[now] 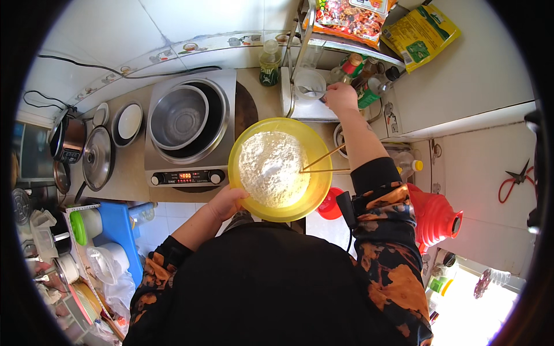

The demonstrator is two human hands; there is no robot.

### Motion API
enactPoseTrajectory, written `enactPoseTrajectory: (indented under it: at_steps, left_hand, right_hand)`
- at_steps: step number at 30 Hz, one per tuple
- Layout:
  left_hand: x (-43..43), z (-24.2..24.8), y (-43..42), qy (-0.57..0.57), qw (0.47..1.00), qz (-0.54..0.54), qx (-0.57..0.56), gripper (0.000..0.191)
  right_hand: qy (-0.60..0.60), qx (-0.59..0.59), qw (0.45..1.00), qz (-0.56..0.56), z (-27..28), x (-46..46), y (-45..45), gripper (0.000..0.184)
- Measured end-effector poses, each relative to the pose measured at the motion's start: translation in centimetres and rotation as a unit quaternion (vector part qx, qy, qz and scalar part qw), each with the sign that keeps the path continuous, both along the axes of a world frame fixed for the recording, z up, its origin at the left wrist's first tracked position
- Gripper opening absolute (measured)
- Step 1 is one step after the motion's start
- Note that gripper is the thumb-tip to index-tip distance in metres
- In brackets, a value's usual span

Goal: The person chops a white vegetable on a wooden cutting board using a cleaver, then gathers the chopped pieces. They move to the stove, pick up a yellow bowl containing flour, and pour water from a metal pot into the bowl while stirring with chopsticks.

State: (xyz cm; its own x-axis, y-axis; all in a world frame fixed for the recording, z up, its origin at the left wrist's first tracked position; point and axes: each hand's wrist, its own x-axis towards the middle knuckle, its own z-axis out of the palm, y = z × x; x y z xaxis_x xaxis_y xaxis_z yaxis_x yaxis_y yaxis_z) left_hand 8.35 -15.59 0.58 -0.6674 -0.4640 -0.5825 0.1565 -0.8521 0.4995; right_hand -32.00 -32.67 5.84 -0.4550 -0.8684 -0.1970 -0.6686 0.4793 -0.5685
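My left hand [227, 202] grips the lower left rim of a yellow plastic bowl [321, 194]. Inside the bowl lies a heap of white flour [272, 181], with a whiter patch of powder near its middle. Two wooden chopsticks [324, 158] stand in the flour and lean over the bowl's right rim. Farther off, my right hand [342, 98] is closed around the handle end of a metal spoon [312, 91]. The spoon's bowl is over or in a small translucent tub [310, 81] that holds some white stuff; which of the two, I cannot tell.
Left of the bowl, an induction cooker [188, 177] with a lit display carries a wok [221, 116] with a metal basin [179, 116] inside. A metal rack [303, 39] holds bottles and food bags. A red thermos [433, 220] stands at my right, and a pan lid [96, 158] lies far left.
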Motion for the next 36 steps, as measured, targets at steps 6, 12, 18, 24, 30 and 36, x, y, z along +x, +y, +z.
enactPoseTrajectory:
  at_steps: [6, 12, 18, 24, 30, 36]
  left_hand:
    - [0.1, -0.7, -0.4, 0.017, 1.0, -0.014, -0.015, 0.068]
    - [0.2, -1.6, -0.6, 0.021, 0.999, -0.007, -0.025, 0.063]
    - [-0.7, 1.1, -0.7, 0.018, 1.0, 0.024, -0.01, 0.057]
    - [0.0, -0.6, -0.6, 0.01, 0.999, -0.016, -0.026, 0.064]
    - [1.3, 0.3, 0.3, 0.046, 0.998, 0.007, -0.03, 0.065]
    - [1.6, -0.1, -0.5, 0.109, 0.992, -0.049, -0.043, 0.063]
  right_hand:
    - [-0.231, -0.065, 0.964, -0.111, 6.3, 0.7, 3.7, 0.032]
    - [-0.217, -0.097, 0.971, -0.019, 11.6, 2.0, 10.4, 0.03]
    - [0.103, -0.268, 0.948, 0.14, 10.3, 3.0, 11.4, 0.021]
    - [0.118, -0.036, 0.991, 0.056, 8.6, 2.9, 5.8, 0.054]
    - [-0.212, -0.041, 0.96, 0.18, 13.3, 4.5, 16.6, 0.029]
    - [-0.413, 0.322, 0.843, 0.121, 10.1, 5.9, 30.5, 0.081]
